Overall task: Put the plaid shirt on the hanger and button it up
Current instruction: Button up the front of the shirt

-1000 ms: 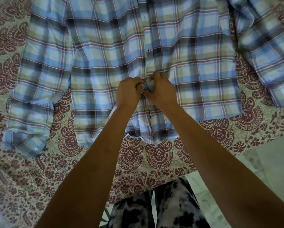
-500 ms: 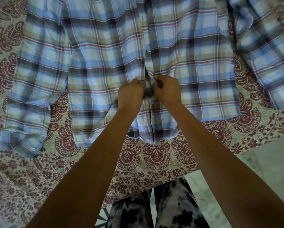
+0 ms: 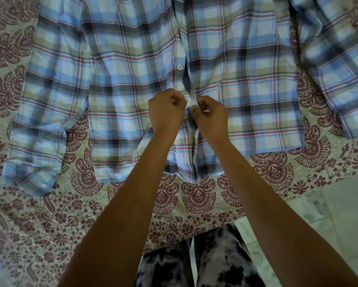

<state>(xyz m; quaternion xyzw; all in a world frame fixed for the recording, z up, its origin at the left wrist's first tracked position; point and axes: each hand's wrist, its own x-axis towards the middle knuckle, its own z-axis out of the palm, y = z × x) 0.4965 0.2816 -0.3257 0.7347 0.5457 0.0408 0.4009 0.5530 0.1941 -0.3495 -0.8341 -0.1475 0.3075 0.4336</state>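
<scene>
The shirt (image 3: pixel 132 79) lies flat, front up, on a printed cover (image 3: pixel 194 195); the hanger is not in view. Both hands are clenched low on the front opening: the left hand (image 3: pixel 165 112) pinches one edge, the right hand (image 3: pixel 211 119) the other. Likely risks are the button slipping from the pinch or entering the wrong hole — loose cloth shifts easily — which would leave the hem uneven.

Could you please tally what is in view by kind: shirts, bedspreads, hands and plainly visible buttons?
shirt: 1
bedspread: 1
hands: 2 (left hand, right hand)
buttons plainly showing: 2 (front button, cuff button)
Total: 6
</scene>
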